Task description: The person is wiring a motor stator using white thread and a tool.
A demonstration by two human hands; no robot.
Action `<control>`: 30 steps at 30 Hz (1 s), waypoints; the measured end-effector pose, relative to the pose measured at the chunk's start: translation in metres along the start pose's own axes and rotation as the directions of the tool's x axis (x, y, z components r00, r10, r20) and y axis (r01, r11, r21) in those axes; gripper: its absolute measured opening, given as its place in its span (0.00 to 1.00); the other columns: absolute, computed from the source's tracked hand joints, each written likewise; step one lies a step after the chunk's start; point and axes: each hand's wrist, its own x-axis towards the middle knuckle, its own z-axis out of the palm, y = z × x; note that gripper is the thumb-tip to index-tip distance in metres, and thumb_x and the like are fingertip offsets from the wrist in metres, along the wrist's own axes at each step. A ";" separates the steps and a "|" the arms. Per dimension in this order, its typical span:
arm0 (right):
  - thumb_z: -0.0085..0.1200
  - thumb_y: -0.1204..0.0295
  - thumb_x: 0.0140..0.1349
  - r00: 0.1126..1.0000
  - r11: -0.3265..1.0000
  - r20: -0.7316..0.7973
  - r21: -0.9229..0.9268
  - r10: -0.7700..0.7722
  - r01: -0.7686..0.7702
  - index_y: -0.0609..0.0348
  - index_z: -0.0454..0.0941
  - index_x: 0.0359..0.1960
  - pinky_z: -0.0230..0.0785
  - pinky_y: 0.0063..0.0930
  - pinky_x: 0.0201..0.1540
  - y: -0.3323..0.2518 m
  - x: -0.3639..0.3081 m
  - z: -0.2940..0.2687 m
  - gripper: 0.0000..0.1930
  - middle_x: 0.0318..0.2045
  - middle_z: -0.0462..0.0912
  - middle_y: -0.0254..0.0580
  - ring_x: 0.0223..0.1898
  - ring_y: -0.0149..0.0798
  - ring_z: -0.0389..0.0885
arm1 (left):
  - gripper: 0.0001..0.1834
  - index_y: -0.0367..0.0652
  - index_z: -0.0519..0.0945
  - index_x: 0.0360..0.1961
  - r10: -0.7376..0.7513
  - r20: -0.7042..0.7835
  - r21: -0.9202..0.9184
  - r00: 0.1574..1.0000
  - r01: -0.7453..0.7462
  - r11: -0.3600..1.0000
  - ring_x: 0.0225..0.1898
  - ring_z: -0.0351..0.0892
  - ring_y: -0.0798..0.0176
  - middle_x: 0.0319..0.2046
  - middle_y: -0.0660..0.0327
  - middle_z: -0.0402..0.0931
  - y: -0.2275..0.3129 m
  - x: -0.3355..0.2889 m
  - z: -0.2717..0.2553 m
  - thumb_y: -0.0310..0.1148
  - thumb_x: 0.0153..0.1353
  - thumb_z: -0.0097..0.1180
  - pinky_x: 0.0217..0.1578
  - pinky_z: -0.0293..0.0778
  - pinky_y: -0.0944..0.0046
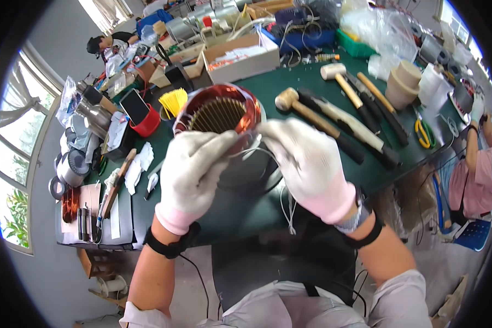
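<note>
A motor stator (216,116) with slotted inner walls and a ring of reddish copper winding (250,109) stands on the green bench in front of me. Both my hands wear white gloves and meet at its near right edge. My left hand (191,169) is closed, its fingertips pinched at the near edge of the winding. My right hand (306,158) is closed too, pinching beside the winding's right side. A thin white cord (291,210) loops between the hands and dangles below the right one. The cord's exact path at the fingertips is hidden.
Mallets and hammers (317,121) lie to the right, with yellow-green scissors (422,131) beyond. Yellow strips (173,103), a red round holder (146,123) and a phone (134,106) stand left. A white box (243,60) sits behind. At far right another person (473,169) works.
</note>
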 end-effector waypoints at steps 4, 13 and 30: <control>0.61 0.80 0.66 0.998 0.998 0.022 0.006 0.066 -0.067 0.59 0.84 0.46 0.77 0.39 0.38 -0.006 0.007 0.015 0.09 0.35 0.85 0.49 0.35 0.54 0.87 | 0.27 0.37 0.88 0.55 -0.025 -0.021 -0.075 0.999 0.024 0.997 0.45 0.85 0.50 0.44 0.54 0.87 -0.008 -0.006 0.000 0.17 0.51 0.69 0.50 0.79 0.55; 0.60 0.81 0.65 0.996 0.993 -0.019 -0.077 -0.086 0.084 0.57 0.82 0.50 0.76 0.44 0.35 0.001 0.005 0.023 0.13 0.32 0.82 0.48 0.32 0.57 0.84 | 0.26 0.40 0.90 0.55 -0.042 0.034 -0.105 0.999 0.045 0.993 0.46 0.85 0.52 0.45 0.56 0.88 -0.007 -0.011 -0.002 0.15 0.53 0.68 0.52 0.79 0.56; 0.54 0.76 0.67 0.976 0.930 0.210 -0.345 -0.053 0.125 0.59 0.75 0.44 0.75 0.38 0.28 -0.036 -0.025 0.011 0.06 0.27 0.76 0.43 0.23 0.47 0.82 | 0.27 0.41 0.86 0.55 -0.152 0.122 -0.050 0.981 0.159 0.986 0.45 0.85 0.57 0.46 0.57 0.84 -0.004 0.003 -0.019 0.19 0.51 0.75 0.44 0.81 0.61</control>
